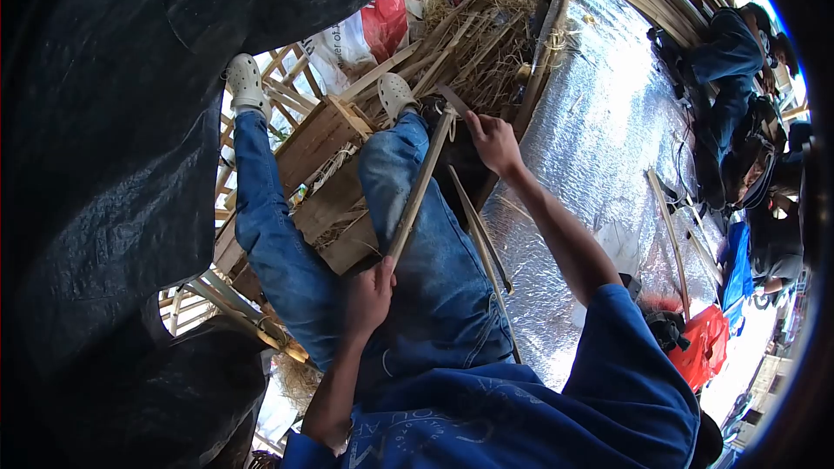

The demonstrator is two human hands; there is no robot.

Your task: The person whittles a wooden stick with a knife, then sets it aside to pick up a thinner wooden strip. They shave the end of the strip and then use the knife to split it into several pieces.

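Observation:
A long bamboo strip [419,194] slants across my right thigh. My left hand [371,300] is closed round its near end. My right hand [495,144] grips a knife, its blade [453,99] lying close to the strip's far end, where pale shavings [451,113] curl. Whether the blade touches the strip is hard to tell. Beside my thigh, more thin strips [479,239] lean near the foil sheet.
A wooden crate [323,141] stands between my legs. Beyond it lie sticks and straw [486,43]. A silver foil sheet [599,113] spreads to the right, with a red bag [700,346] and seated people [738,61] past it. Black sheeting [104,139] hangs at left.

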